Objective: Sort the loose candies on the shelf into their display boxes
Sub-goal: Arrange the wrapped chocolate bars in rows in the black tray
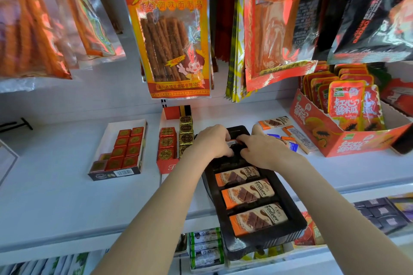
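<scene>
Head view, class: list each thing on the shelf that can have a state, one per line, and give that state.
Black tray: three bars slotted in near end, front overhanging the shelf edge.
Left hand: over tray, pressing a bar in.
Right hand: on the same bar.
White box: part filled with red squares.
Loose bars: lying unsorted right of tray.
Orange carton: open, packets upright.

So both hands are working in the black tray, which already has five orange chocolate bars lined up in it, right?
Not five: the head view shows three orange chocolate bars lined up in the black tray. Otherwise right: the left hand and right hand are both working in it.
</scene>
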`<state>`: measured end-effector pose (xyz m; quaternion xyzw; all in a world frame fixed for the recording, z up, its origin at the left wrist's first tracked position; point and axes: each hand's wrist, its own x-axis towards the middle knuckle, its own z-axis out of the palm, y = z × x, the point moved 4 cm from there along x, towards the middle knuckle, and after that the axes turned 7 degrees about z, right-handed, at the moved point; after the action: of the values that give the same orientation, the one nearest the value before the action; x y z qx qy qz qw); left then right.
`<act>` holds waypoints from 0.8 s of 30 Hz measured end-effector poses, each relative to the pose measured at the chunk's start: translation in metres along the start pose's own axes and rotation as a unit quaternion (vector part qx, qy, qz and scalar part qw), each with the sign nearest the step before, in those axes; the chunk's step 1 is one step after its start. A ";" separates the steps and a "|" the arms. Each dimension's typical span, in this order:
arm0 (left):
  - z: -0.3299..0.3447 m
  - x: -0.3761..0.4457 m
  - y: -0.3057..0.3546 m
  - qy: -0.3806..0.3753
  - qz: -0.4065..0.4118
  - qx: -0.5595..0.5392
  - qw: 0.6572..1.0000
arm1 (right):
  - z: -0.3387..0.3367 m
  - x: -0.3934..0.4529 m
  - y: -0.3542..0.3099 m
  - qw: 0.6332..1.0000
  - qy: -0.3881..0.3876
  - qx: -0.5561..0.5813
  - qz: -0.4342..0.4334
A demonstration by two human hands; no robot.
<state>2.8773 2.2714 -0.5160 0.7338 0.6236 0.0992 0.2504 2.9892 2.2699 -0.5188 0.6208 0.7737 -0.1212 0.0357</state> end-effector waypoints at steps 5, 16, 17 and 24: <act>-0.018 -0.023 -0.004 0.077 0.048 0.145 0.985 | -0.004 -0.005 0.003 1.000 0.016 0.010 0.006; -0.008 -0.041 -0.021 0.074 0.073 0.175 0.979 | 0.000 -0.013 -0.022 0.989 0.104 -0.097 -0.035; -0.007 -0.040 -0.024 0.073 0.070 0.157 0.982 | 0.003 -0.014 -0.025 0.987 0.105 -0.113 -0.038; -0.005 -0.036 -0.028 0.067 0.049 0.118 0.990 | 0.002 -0.010 -0.022 0.985 0.136 -0.097 -0.050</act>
<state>2.8432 2.2411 -0.5195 0.7799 0.6093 0.0859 0.1145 2.9696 2.2557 -0.5159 0.5855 0.8096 0.0384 -0.0159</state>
